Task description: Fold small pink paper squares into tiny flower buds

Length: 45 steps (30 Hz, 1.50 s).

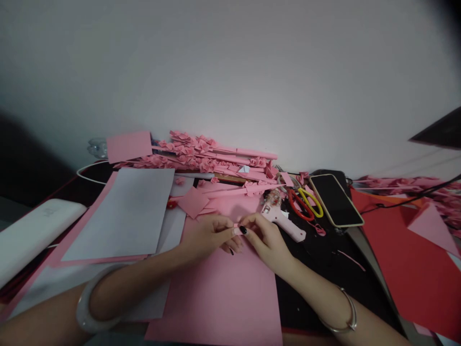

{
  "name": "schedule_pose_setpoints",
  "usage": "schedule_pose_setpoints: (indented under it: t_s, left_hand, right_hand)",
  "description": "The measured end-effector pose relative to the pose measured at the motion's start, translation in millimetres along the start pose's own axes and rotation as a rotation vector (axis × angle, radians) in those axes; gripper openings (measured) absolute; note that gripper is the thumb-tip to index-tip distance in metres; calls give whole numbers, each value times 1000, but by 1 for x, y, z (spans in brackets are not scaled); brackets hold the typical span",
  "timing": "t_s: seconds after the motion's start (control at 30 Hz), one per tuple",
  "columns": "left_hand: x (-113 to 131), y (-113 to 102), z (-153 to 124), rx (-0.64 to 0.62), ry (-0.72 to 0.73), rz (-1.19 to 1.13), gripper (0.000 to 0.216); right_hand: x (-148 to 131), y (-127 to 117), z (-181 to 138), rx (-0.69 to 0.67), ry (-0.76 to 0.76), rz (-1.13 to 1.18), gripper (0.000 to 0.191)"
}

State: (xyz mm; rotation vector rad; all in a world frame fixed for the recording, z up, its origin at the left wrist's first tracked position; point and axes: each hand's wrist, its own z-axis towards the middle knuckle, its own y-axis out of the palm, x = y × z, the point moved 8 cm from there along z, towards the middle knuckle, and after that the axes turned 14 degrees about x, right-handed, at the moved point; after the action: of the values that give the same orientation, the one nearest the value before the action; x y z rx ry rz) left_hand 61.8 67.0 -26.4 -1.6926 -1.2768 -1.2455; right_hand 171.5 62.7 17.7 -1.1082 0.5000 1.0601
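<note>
Grey wall (230, 86) is backing a dark tabletop (320, 293), on which a large pink sheet (223, 298) is serving as the reference for all positions below. To its far left, a white oblong case (39, 228) is bearing a faint mark, too indistinct to read. Beyond its far left corner, a clear glass-like object (97, 148) is standing partly hidden; its contents cannot be determined. Right of the sheet, a phone (336, 199) is sitting in a pale case with its screen dark. Between phone and sheet, red and yellow scissor handles (296, 212) are lying near a pink glue gun (284, 222). Behind the sheet, pink paper flowers (194, 154) are lying in bundles. Above the sheet, the left hand (209, 238) and right hand (268, 239) are meeting, fingertips pinching a small pink paper piece (236, 229) between them.
</note>
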Motion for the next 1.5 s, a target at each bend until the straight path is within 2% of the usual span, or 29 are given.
schedule_pose_setpoints:
  t_s: [0.03,0.17,0.27,0.33,0.47,0.53,0.73,0.93,1.13,1.23,1.37,1.5]
  left_hand:
    - [-1,2,-1,-32,-6,5,25]
    - [0,10,-5,-121,-15,58,25]
    - [1,12,-7,-146,-10,72,27]
    - [0,12,-7,-148,-14,57,28]
    - [-3,10,-4,-124,-15,19,30]
    - [-4,8,-3,-106,-19,17,32]
    - [0,12,-7,-135,-29,46,30]
    - [1,13,-10,-137,-59,35,24]
    - [-3,15,-10,-177,-70,58,23]
    - [-2,16,-10,-181,-70,46,23]
    - [-4,16,-9,-181,-61,43,28]
    - [-5,15,-7,-184,-56,35,31]
  right_hand:
    - [-1,1,1,-18,-17,-29,7]
    - [-6,7,1,-136,-93,-63,20]
    - [-4,8,0,-134,-71,-28,26]
    - [0,8,0,-102,-27,3,28]
    - [15,8,-2,-54,197,158,34]
    - [17,7,-2,-44,230,173,35]
    - [-1,9,-1,-138,-17,-23,29]
    - [-9,11,-2,-172,-164,-136,26]
    - [-12,16,-9,-262,-273,-263,23]
    - [-10,14,-8,-239,-243,-224,25]
    - [-7,7,-4,-147,-125,-49,31]
    - [-2,8,-4,-158,-5,101,35]
